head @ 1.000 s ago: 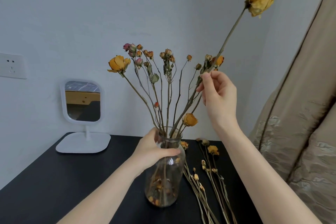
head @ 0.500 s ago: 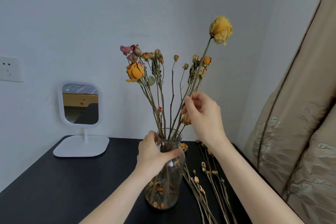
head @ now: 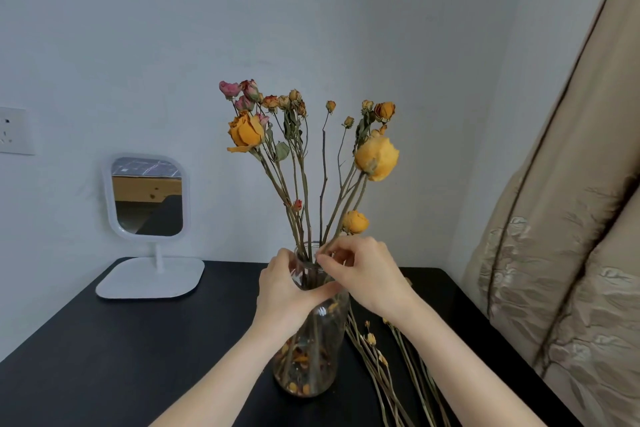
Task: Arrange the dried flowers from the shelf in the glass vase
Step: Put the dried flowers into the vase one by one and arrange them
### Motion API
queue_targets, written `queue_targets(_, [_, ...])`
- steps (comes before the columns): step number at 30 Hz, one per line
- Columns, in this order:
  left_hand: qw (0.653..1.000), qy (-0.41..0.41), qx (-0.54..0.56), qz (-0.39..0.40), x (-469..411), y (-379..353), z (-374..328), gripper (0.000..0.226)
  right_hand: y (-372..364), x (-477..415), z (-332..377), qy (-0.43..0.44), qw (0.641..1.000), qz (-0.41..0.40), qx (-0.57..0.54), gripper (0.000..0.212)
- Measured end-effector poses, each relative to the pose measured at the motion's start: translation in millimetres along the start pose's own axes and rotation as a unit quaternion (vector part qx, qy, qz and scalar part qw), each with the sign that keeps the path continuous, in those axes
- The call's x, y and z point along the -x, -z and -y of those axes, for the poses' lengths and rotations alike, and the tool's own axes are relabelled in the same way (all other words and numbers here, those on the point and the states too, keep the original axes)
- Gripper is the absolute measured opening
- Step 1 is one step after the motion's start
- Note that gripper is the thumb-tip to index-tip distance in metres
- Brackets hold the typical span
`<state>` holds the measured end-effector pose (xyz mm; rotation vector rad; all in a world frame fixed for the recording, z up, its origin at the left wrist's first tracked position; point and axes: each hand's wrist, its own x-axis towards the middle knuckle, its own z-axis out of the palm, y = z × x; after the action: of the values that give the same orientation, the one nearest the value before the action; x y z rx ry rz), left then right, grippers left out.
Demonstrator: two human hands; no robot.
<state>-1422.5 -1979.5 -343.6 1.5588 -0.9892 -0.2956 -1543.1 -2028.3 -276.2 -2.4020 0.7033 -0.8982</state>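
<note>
The left hand (head: 286,292) grips the vase (head: 313,360) by its neck. The right hand (head: 367,274) pinches a yellow rose (head: 376,158) stem at the mouth. The vase stands on the table (head: 121,357), loose stems (head: 382,362) just beside it.

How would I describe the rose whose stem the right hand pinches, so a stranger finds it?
Start at the glass vase on the black table. Look at the right side of its bunch, above the right hand. It is the pale yellow rose, the largest head, paler than the orange rose on the left and bigger than the small rose below.
</note>
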Motion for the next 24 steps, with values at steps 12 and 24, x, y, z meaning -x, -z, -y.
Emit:
queue_targets(12, [1.0,-0.012,-0.018,-0.011,-2,-1,3,0.061,6,-1,11,0.021,0.991,-0.038,-0.13,0.01])
queue_targets(24, [0.999,-0.003,-0.001,0.042,-11,7,4,0.057,-5,-17,19,0.034,0.993,-0.046,-0.101,0.018])
